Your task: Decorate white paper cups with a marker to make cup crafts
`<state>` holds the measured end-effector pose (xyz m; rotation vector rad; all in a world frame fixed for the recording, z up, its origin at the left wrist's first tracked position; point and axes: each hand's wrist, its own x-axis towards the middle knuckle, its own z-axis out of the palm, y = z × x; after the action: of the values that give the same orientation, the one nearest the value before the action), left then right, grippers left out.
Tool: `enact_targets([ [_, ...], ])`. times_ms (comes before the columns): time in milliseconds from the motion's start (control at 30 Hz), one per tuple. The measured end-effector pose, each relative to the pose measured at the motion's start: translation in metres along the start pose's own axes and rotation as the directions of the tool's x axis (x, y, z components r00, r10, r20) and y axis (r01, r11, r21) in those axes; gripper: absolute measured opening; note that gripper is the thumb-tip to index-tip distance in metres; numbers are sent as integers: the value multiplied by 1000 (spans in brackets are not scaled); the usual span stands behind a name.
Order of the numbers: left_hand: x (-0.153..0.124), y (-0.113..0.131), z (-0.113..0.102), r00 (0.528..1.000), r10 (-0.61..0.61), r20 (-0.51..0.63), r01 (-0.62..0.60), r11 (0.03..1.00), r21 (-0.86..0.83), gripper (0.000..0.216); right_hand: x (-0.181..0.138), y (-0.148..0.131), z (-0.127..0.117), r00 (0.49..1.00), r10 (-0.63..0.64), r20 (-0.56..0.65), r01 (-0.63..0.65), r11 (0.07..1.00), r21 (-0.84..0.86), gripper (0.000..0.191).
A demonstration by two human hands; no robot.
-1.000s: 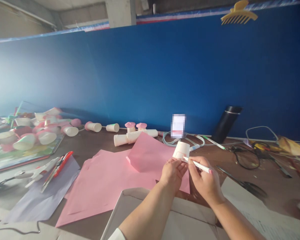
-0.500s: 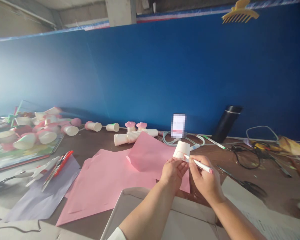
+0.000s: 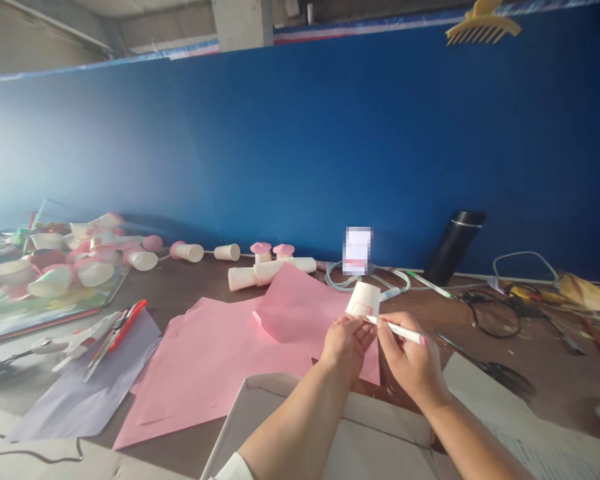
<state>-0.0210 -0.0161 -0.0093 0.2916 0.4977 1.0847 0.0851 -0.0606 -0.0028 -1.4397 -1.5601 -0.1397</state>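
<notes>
The left hand (image 3: 347, 347), palm turned up, supports a white paper cup (image 3: 364, 295) by its lower part, fingers curled around the wide end, so that the cup sits just in front of both hands with its narrower end up. The right hand (image 3: 415, 360) grips a white pen (image 3: 401, 331) between thumb and fingers, its tip at the cup's lower side, where a thin reddish outline (image 3: 369, 309) shows. Under and beyond the left hand, large pink paper (image 3: 220, 360) lies on the brown table (image 3: 195, 283), one part raised in a fold. Below the forearms is a pale cardboard box (image 3: 380, 447); near the right forearm, dark scissors (image 3: 505, 377) lie by a printed sheet (image 3: 475, 387). Behind the pink paper, a stack of nested cups (image 3: 270, 273) lies on its side, with two pink-topped cups (image 3: 261, 252) just behind it. Past the held cup are a coiled white cable (image 3: 333, 277) and a pixelated upright panel (image 3: 359, 252); farther right, a black bottle (image 3: 453, 250) appears tilted near the blue partition (image 3: 300, 147). Well to the left, a red-orange cutter (image 3: 125, 327) rests over a greyish-purple sheet (image 3: 105, 393), near a heap of pink-and-white cups (image 3: 95, 272).
</notes>
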Motion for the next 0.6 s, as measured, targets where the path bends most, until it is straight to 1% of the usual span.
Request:
enact_targets([
  [200, 0, 0, 0, 1000, 1, 7, -1, 1000, 4, 10, 0, -2, -1, 999, 14, 37, -14, 1000, 16, 19],
  [433, 0, 0, 1, 1000, -4, 3, 4, 1000, -1, 10, -1, -1, 0, 999, 16, 31, -17, 999, 38, 17],
  [600, 0, 0, 2, 1000, 4, -7, -4, 1000, 3, 9, -1, -2, 0, 1000, 9, 11, -9, 1000, 6, 19],
])
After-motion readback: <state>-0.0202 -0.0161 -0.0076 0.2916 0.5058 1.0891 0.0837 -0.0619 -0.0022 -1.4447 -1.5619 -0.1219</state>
